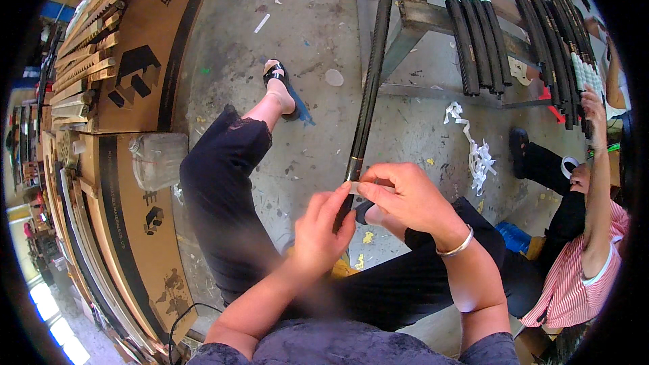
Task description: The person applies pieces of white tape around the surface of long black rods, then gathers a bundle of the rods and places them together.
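A long black tube with a woven-looking surface slants down from the wooden rack to my lap. My left hand is closed around its near end, with the thumb and fingers on either side. At that end a small piece of white tape lies against the tube, between the fingertips of both hands. My right hand, with a silver bangle at the wrist, pinches the tape from the right. The tube's lowest part is partly hidden by my left fingers.
Several black tubes with white-wrapped ends rest on the wooden rack. Tangled white strips lie on the floor. At right, a co-worker in a striped shirt handles more tubes. Cardboard boxes and a clear plastic jug stand left.
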